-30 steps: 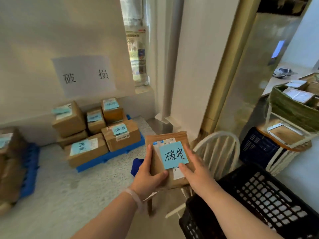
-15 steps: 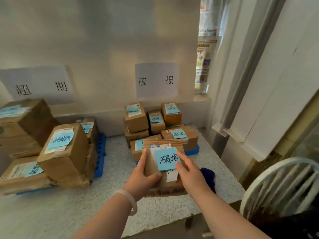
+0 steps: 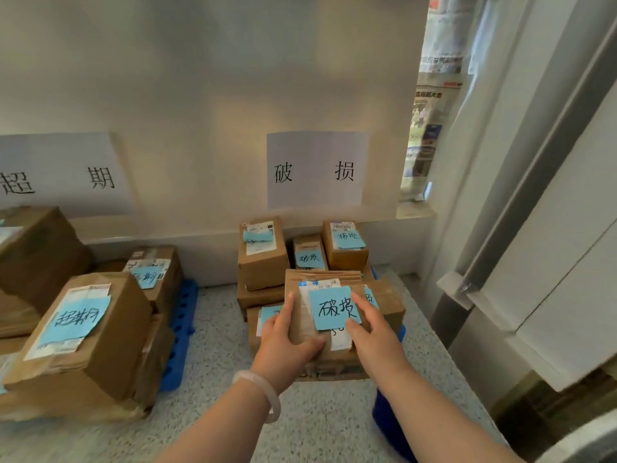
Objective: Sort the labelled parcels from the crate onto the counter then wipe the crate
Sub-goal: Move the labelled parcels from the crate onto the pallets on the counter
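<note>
I hold a brown cardboard parcel (image 3: 320, 282) with a blue handwritten note between both hands, above the speckled counter (image 3: 213, 332). My left hand (image 3: 283, 342) grips its left edge, thumb across the front. My right hand (image 3: 374, 335) grips its right side, fingers near the note. Just behind it stands a stack of blue-labelled parcels (image 3: 263, 259) under the right wall sign (image 3: 317, 168). The crate is out of view.
A second group of larger labelled parcels (image 3: 83, 332) sits at the left on a blue pallet (image 3: 182, 325), under another wall sign (image 3: 63, 175). A dark blue cloth (image 3: 389, 426) lies at the counter's right front. A curtain and window frame stand at the right.
My view has swung left from the black crate and chair to the counter. Both hands have carried the parcel forward, close to the right-hand stack.
</note>
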Motion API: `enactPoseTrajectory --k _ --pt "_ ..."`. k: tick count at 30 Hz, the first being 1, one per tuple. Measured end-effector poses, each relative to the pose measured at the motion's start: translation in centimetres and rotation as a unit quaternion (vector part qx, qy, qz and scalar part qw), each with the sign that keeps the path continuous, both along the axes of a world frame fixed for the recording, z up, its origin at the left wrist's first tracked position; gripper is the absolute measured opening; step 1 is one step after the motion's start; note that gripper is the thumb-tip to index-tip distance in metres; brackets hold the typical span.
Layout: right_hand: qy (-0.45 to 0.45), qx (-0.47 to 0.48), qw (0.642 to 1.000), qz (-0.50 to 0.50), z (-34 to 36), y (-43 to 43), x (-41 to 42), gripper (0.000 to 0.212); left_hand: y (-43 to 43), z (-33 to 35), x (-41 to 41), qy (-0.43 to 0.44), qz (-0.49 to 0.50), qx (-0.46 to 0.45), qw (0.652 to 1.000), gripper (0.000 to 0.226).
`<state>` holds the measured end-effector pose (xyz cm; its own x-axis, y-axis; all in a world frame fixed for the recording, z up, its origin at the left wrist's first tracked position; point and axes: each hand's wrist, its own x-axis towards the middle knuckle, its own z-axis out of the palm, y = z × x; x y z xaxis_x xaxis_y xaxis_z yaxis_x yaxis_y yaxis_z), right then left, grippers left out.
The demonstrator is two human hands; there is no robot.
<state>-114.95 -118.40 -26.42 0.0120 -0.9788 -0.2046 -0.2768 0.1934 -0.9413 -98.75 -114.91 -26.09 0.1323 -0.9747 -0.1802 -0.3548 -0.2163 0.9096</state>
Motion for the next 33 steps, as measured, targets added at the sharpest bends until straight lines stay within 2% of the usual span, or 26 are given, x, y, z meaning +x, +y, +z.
enactPoseTrajectory --k 5,18,24,33 --pt "-0.013 -0.021 1.000 0.004 2.6 -7.9 -2.2 0.045 -7.3 1.8 -2.2 -0.019 -0.001 -0.028 0.999 0.094" --pt "0.075 -0.045 0.995 0.046 5.5 -24.9 -3.5 0.048 -23.7 3.7 -3.8 -0.025 0.031 -0.027 0.999 0.092" --pt "0.114 -0.023 0.990 0.075 2.9 -29.5 -3.5 0.049 -27.1 1.4 -4.1 -0.069 0.021 0.009 0.997 0.089" --pt "0.135 -0.063 0.985 0.086 0.9 -33.0 -2.3 0.048 -30.3 1.1 -3.1 -0.139 0.039 -0.003 0.989 0.084"
